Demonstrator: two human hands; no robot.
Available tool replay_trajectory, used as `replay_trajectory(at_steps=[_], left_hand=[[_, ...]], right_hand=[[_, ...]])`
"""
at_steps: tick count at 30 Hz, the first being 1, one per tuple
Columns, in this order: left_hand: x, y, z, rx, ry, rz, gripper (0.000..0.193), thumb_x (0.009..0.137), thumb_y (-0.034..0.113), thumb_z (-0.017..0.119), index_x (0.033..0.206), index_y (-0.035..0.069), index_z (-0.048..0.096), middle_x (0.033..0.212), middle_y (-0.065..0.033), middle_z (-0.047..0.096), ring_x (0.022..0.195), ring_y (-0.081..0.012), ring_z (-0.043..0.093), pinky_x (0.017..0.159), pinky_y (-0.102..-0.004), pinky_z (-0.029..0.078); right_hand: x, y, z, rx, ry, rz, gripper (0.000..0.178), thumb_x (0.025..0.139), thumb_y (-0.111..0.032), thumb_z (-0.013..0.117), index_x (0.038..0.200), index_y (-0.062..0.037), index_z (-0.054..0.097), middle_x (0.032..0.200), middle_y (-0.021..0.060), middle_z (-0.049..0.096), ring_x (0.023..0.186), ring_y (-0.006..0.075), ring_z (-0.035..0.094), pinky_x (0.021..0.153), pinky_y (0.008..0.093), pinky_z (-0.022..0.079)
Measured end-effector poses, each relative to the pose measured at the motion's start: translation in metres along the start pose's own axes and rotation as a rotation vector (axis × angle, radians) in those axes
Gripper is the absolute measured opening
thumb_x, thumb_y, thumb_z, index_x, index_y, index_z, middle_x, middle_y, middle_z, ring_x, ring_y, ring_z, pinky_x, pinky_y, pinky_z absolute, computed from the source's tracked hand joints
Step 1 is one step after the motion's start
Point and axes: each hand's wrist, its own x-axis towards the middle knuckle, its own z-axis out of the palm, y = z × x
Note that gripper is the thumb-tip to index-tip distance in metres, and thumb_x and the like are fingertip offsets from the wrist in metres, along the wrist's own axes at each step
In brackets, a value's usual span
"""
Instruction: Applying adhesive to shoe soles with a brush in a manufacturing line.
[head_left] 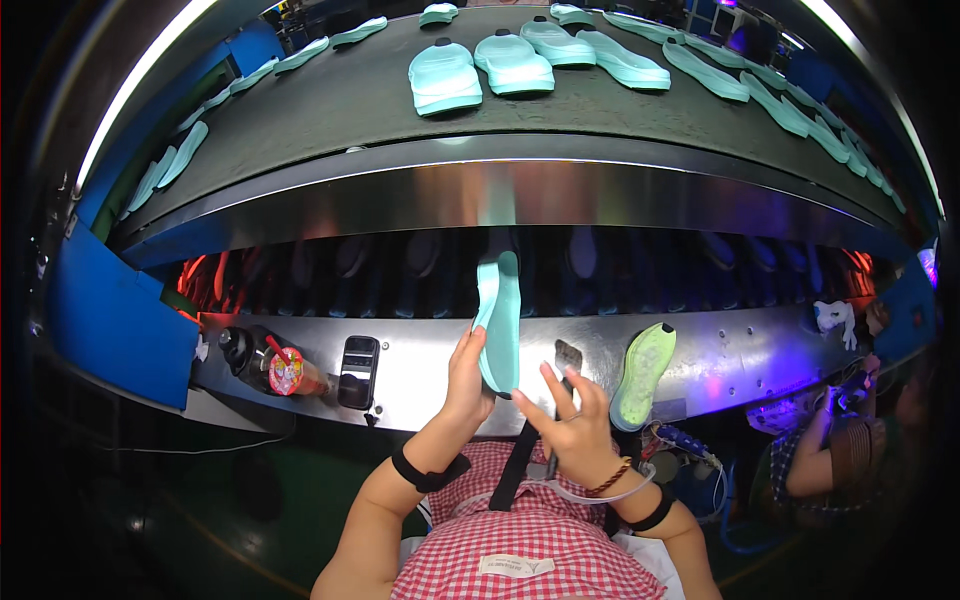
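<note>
My left hand (468, 378) is closed round the left edge of a mint-green shoe sole (507, 310), which stands upright with its hollow side showing. The fingertips of my right hand (578, 425) reach close to the lower end of that sole; whether they touch it I cannot make out. Between the fingers of the same hand runs the dark handle of a flat brush, whose grey-brown bristle head (568, 354) points up and away from me. Right of the brush, a yellow-green shoe sole (643, 375) lies on the metal bench.
Beyond the metal bench (430, 335), a dark conveyor belt (330, 105) carries several mint soles (445, 78). At left are a dark bottle (240, 350), a cup with a red straw (288, 372) and a black phone-like device (357, 372). A co-worker's arm (808, 455) shows at right, near cables (690, 440).
</note>
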Motion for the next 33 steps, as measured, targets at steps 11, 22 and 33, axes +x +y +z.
replay_trajectory(at_steps=[11,22,33], left_hand=[[0.0,-0.018,0.003,0.151,0.089,0.211,0.048,0.091,0.02,0.045,0.132,-0.001,0.031,0.115,-0.0067,0.048,0.1,-0.0108,0.047,0.084,-0.0242,0.039],[-0.01,0.015,-0.038,0.031,-0.208,-0.003,0.053,0.086,0.019,0.053,0.132,0.005,0.032,0.115,-0.0077,0.051,0.099,-0.0142,0.052,0.084,-0.0265,0.043],[-0.05,0.219,0.005,-0.106,-0.58,0.36,0.06,0.089,0.04,0.026,0.129,-0.004,0.03,0.12,-0.0246,0.046,0.097,-0.042,0.054,0.082,-0.053,0.045]], right_hand=[[0.001,-0.014,0.03,-0.193,-0.066,0.043,0.029,0.077,-0.014,0.052,0.104,-0.0181,0.06,0.13,0.0031,0.042,0.121,0.0235,0.032,0.095,0.0449,0.025],[0.004,0.034,-0.02,-0.11,0.049,0.268,0.041,0.067,-0.001,0.053,0.104,-0.0123,0.063,0.13,0.013,0.042,0.121,0.0333,0.03,0.098,0.0441,0.024],[-0.037,0.082,-0.017,-0.196,0.2,0.469,0.043,0.074,0.006,0.038,0.114,0.0004,0.052,0.134,0.0211,0.033,0.122,0.0393,0.027,0.101,0.0462,0.018]])
